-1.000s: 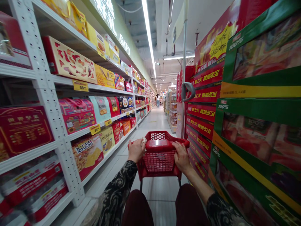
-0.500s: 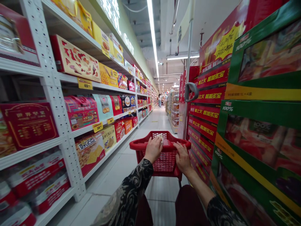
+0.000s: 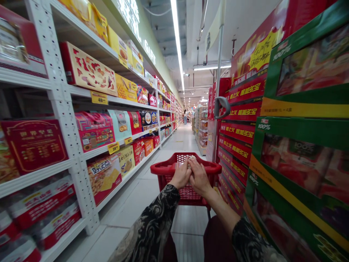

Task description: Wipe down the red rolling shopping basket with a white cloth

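A red plastic shopping cart (image 3: 160, 168) stands right in front of me, between me and the aisle. Over its near rim, my left hand (image 3: 181, 174) and my right hand (image 3: 201, 179) meet with their fingertips together. A small crumpled white tissue (image 3: 192, 158) shows between the fingers, closed on by both hands. The fingers partly cover it. Both wrists come out of dark patterned sleeves. The hands hide part of the cart's basket.
White shelves (image 3: 61, 109) with boxed goods line the left side. On the right, stacked red drink cartons (image 3: 240, 131) and green juice cases (image 3: 297, 109) stand close to the cart. A metal pole (image 3: 219, 65) rises beside them. Far down the tiled aisle (image 3: 185, 136) is a person (image 3: 185, 116).
My right hand has left the cart's right rim and moved left to meet my left hand at the tissue. The cart and shelves look almost unmoved.
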Available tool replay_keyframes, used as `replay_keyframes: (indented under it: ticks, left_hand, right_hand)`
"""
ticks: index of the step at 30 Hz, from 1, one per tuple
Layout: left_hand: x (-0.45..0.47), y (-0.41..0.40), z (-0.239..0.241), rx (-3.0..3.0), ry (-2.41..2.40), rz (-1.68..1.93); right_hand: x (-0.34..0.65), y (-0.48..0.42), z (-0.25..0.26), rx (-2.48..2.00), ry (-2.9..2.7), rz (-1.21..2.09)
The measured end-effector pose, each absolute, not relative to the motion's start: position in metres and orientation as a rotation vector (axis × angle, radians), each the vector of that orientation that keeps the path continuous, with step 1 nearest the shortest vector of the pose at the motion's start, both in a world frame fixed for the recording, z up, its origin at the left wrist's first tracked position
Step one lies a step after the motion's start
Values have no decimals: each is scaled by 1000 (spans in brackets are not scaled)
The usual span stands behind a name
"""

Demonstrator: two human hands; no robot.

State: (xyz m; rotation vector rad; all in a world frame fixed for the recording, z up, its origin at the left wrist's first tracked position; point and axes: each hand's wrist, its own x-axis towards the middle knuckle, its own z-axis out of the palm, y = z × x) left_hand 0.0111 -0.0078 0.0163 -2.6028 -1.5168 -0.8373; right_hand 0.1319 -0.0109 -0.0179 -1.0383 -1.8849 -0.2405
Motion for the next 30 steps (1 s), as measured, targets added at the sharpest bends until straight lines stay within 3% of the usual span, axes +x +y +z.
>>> replay_keyframes:
  ticks: [5, 9, 21, 30]
  left_hand:
    - [-22, -6, 9, -2359, -1819, -838]
    - [-37, -12, -3, -2260, -1794, -753]
    - [-31, -18, -11, -2204, -1716, -815]
    - [-30, -23, -9, -2213, -1743, -779]
  right_hand:
    - [109, -7, -5, -1133, -1984, -261]
    - [114, -1, -14, -1037, -1966, -341]
    - [258, 22, -27, -1161, -1689, -396]
    - [151, -7, -30, -973, -1900, -325]
